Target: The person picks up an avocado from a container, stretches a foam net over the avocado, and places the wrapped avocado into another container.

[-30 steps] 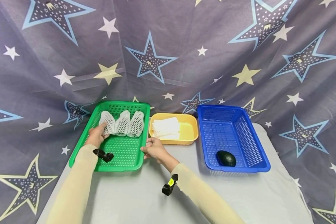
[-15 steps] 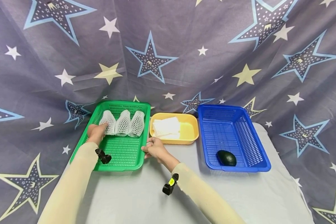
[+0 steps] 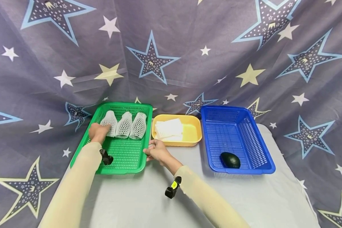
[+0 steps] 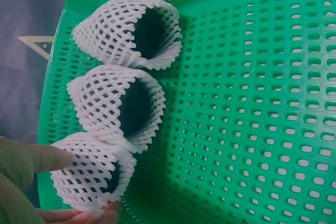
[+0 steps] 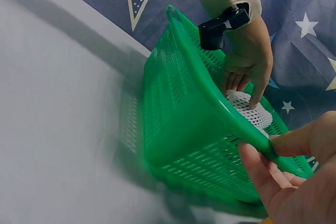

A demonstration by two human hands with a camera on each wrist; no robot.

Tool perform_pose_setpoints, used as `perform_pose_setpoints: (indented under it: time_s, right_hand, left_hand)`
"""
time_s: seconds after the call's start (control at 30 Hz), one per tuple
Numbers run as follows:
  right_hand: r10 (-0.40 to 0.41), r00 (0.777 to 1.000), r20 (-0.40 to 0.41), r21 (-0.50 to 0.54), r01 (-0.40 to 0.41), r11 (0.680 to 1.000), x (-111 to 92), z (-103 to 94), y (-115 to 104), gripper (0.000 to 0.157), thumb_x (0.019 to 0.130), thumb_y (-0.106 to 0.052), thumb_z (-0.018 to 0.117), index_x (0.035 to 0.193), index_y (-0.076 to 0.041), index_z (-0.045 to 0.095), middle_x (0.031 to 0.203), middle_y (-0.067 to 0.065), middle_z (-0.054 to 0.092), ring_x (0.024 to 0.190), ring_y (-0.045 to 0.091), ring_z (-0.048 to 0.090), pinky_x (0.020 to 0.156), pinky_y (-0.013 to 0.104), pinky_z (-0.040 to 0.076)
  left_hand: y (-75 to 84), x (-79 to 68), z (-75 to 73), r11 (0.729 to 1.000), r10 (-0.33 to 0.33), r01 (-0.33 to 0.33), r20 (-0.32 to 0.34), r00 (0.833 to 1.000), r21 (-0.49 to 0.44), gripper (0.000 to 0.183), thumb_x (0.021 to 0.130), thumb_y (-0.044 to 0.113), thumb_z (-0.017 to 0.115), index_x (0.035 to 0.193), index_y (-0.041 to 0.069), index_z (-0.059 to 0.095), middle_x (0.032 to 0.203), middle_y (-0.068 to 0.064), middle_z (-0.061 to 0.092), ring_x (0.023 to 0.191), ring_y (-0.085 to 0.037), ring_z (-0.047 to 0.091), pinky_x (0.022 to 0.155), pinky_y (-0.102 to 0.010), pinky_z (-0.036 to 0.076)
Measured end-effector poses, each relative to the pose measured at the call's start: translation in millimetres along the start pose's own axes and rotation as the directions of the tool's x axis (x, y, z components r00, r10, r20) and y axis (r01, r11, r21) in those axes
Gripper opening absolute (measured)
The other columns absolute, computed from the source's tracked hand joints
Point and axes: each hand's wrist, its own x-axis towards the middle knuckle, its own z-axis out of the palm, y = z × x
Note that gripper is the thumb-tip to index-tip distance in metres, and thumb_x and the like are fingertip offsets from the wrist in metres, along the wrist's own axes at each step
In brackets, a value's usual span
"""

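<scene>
Three dark fruits in white foam net sleeves lie in a row at the back of the green basket (image 3: pixel 122 163). My left hand (image 3: pixel 98 132) holds the leftmost netted avocado (image 4: pixel 86 169), thumb on top and fingertips beneath it in the left wrist view. The middle netted avocado (image 3: pixel 123 125) and the right netted avocado (image 3: pixel 138 126) lie beside it, dark ends showing at the sleeve openings. My right hand (image 3: pixel 159 152) pinches the green basket's right rim between thumb and fingers, seen closely in the right wrist view.
A yellow tray (image 3: pixel 193 133) with a stack of white foam nets (image 3: pixel 169 128) stands right of the green basket. Farther right, a blue basket (image 3: pixel 225 134) holds one bare dark green avocado (image 3: pixel 230 160). A star-patterned curtain (image 3: pixel 171 47) hangs behind the table.
My left hand has turned slightly over the leftmost netted avocado, which has shifted a little toward the back. The right hand stays on the rim.
</scene>
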Motion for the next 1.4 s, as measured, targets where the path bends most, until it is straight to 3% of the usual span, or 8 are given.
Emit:
perform_pose_setpoints:
  time_s: [0.23, 0.5, 0.7, 0.83, 0.93, 1.0, 1.1, 1.4]
  right_hand:
    - [0.000, 1.000, 0.008, 0.006, 0.000, 1.000, -1, -0.7, 0, 0.035, 0.094, 0.002, 0.069, 0.126, 0.004, 0.055, 0.083, 0.005, 0.063, 0.057, 0.011, 0.062, 0.067, 0.036, 0.064]
    - [0.001, 1.000, 0.008, 0.015, -0.001, 1.000, 0, 0.5, 2, 0.033, 0.093, 0.002, 0.069, 0.123, 0.002, 0.056, 0.083, 0.005, 0.063, 0.056, 0.011, 0.062, 0.061, 0.031, 0.062]
    - [-0.003, 1.000, 0.011, 0.028, 0.003, 1.000, 0, 0.5, 2, 0.033, 0.094, 0.003, 0.068, 0.124, 0.003, 0.055, 0.082, 0.005, 0.063, 0.055, 0.012, 0.063, 0.058, 0.029, 0.061]
    - [0.001, 1.000, 0.005, 0.023, -0.001, 1.000, 0, 0.6, 2, 0.033, 0.093, 0.003, 0.068, 0.124, 0.003, 0.055, 0.082, 0.006, 0.062, 0.057, 0.012, 0.062, 0.064, 0.035, 0.063]
    - [0.005, 1.000, 0.004, 0.015, -0.005, 1.000, -1, -0.3, 0, 0.034, 0.094, 0.003, 0.068, 0.125, 0.004, 0.055, 0.082, 0.005, 0.062, 0.058, 0.012, 0.062, 0.071, 0.040, 0.064]
    - [0.001, 1.000, 0.003, 0.011, -0.001, 1.000, -1, -1.0, -1, 0.034, 0.094, 0.002, 0.068, 0.125, 0.004, 0.055, 0.082, 0.005, 0.062, 0.057, 0.012, 0.062, 0.074, 0.042, 0.064]
    - [-0.009, 1.000, 0.007, 0.005, 0.009, 1.000, -1, -2.5, -2, 0.035, 0.094, 0.002, 0.069, 0.125, 0.005, 0.055, 0.081, 0.004, 0.061, 0.055, 0.012, 0.061, 0.076, 0.045, 0.064]
    - [-0.119, 0.985, 0.121, -0.040, 0.125, 0.991, -5, -26.7, 0, 0.041, 0.098, -0.006, 0.066, 0.133, 0.010, 0.052, 0.091, 0.018, 0.069, 0.066, 0.016, 0.066, 0.069, 0.038, 0.064]
  left_hand:
    - [-2.1, 0.3, -0.4, 1.000, -0.008, 0.008, 0.016, 1.000, -0.028, 0.059, 0.092, 0.033, 0.059, 0.127, -0.014, 0.057, 0.122, -0.032, 0.061, 0.095, -0.036, 0.057, 0.076, -0.047, 0.054]
    - [-2.3, -1.4, -5.9, 0.999, 0.013, -0.015, 0.044, 0.999, 0.045, 0.060, 0.096, 0.041, 0.056, 0.123, -0.013, 0.060, 0.123, -0.033, 0.061, 0.098, -0.040, 0.060, 0.072, -0.046, 0.054]
    - [4.4, -8.9, -16.1, 0.995, 0.048, -0.051, 0.034, 0.998, 0.084, 0.034, 0.094, 0.035, 0.058, 0.081, 0.004, 0.053, 0.077, -0.014, 0.055, 0.073, -0.031, 0.053, 0.054, -0.037, 0.045]
    - [12.3, -15.8, -19.5, 0.993, 0.069, -0.072, 0.033, 0.997, 0.092, 0.036, 0.095, 0.035, 0.059, 0.073, 0.012, 0.041, 0.063, -0.003, 0.039, 0.061, -0.023, 0.043, 0.050, -0.034, 0.038]
    - [22.8, -25.7, -19.4, 0.990, 0.110, -0.111, 0.023, 0.994, 0.084, 0.035, 0.095, 0.036, 0.058, 0.089, 0.003, 0.054, 0.079, -0.015, 0.056, 0.075, -0.032, 0.055, 0.062, -0.042, 0.048]
    - [32.6, -35.3, -18.8, 0.987, 0.144, -0.146, 0.024, 0.989, 0.065, 0.045, 0.095, 0.037, 0.058, 0.117, -0.001, 0.060, 0.109, -0.025, 0.063, 0.099, -0.042, 0.060, 0.081, -0.050, 0.053]
    - [49.0, -53.4, -17.0, 0.979, 0.203, -0.203, 0.037, 0.978, 0.007, 0.063, 0.096, 0.038, 0.058, 0.148, 0.003, 0.048, 0.145, -0.025, 0.054, 0.129, -0.045, 0.053, 0.105, -0.058, 0.046]
    - [85.7, -114.2, 2.4, 0.909, 0.385, -0.364, 0.073, 0.920, -0.201, 0.053, 0.095, 0.031, 0.060, 0.142, 0.008, 0.055, 0.130, -0.019, 0.065, 0.115, -0.036, 0.062, 0.096, -0.050, 0.049]
